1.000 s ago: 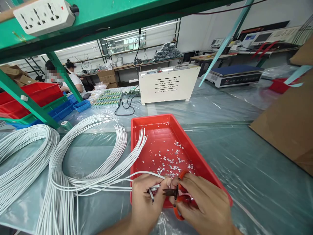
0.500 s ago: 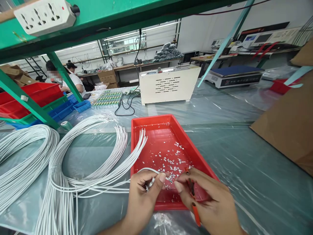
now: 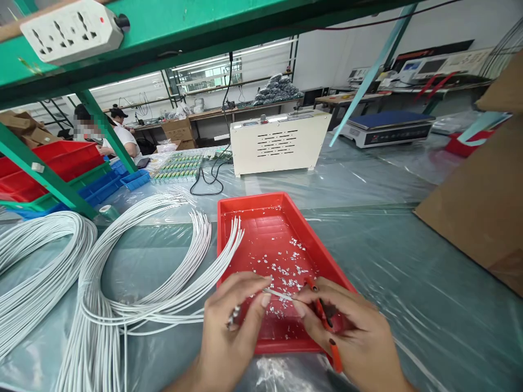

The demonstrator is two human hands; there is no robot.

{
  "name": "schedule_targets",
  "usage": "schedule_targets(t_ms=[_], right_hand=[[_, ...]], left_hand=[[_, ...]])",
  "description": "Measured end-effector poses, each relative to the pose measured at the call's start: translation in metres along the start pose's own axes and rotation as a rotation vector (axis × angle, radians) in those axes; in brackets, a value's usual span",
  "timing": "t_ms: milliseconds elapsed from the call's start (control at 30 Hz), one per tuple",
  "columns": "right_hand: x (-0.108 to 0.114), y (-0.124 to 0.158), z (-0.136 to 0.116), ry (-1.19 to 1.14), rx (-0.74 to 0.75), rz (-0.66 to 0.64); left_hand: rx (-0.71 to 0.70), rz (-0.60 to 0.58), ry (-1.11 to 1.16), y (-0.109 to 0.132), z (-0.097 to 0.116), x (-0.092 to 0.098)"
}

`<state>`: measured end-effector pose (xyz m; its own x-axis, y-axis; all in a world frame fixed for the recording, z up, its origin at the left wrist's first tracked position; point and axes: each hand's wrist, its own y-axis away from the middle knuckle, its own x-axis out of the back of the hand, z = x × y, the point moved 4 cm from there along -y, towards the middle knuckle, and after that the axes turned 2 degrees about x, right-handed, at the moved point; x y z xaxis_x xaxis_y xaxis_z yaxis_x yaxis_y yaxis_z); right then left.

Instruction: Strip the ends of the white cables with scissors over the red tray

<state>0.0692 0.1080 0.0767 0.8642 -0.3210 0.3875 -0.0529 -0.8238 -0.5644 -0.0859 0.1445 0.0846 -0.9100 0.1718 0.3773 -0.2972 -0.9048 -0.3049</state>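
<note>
A short length of white cable (image 3: 279, 295) stretches between my two hands over the red tray (image 3: 321, 243). My left hand (image 3: 235, 326) pinches its left end between thumb and forefinger. A small dark and silvery thing (image 3: 233, 317) shows in the curl of that hand, too unclear to name. At the cable's other end are the thumb and forefinger of my right hand (image 3: 355, 332). That same hand also holds an orange-handled tool (image 3: 335, 355) against the palm; its working end is hidden. Silvery and white scraps (image 3: 288, 270) lie scattered on the tray floor.
Coiled bundles of white cable (image 3: 96, 272) cover the left, some ends overhanging the tray. Behind stand a cream metal box (image 3: 280, 144), circuit boards (image 3: 177, 166) and a scale (image 3: 386, 128). Cardboard (image 3: 478, 201) rises at right. A green shelf beam (image 3: 163, 32) crosses above. People sit far left.
My left hand has shifted slightly left, and the cable that arched over it now runs straight across to my right fingertips. Coloured wire tips seen between the hands earlier are now hidden.
</note>
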Motion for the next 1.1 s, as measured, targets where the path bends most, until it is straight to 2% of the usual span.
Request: schedule_targets(t_ms=[100, 167, 233, 433, 733, 967, 1100], right_hand=[[0.001, 0.003, -0.003, 0.057, 0.150, -0.007], [0.002, 0.005, -0.004, 0.072, 0.191, 0.010], [0.002, 0.004, -0.003, 0.046, 0.152, 0.005], [-0.003, -0.002, 0.008, -0.142, -0.165, -0.068], [-0.004, 0.001, 0.018, -0.258, -0.308, -0.083], [-0.011, 0.006, 0.027, -0.432, -0.487, -0.094], [-0.012, 0.008, 0.030, -0.481, -0.568, -0.113]], left_hand=[[-0.030, -0.201, -0.054, -0.003, 0.001, -0.007], [-0.025, -0.251, -0.044, -0.005, -0.001, -0.009], [-0.029, -0.236, -0.028, -0.005, -0.001, -0.009], [-0.103, -0.108, 0.014, -0.001, 0.000, -0.009], [-0.291, -0.084, -0.061, 0.006, 0.003, -0.009], [-0.245, -0.044, -0.059, 0.006, 0.001, -0.014], [-0.183, -0.081, -0.061, 0.006, -0.002, -0.018]])
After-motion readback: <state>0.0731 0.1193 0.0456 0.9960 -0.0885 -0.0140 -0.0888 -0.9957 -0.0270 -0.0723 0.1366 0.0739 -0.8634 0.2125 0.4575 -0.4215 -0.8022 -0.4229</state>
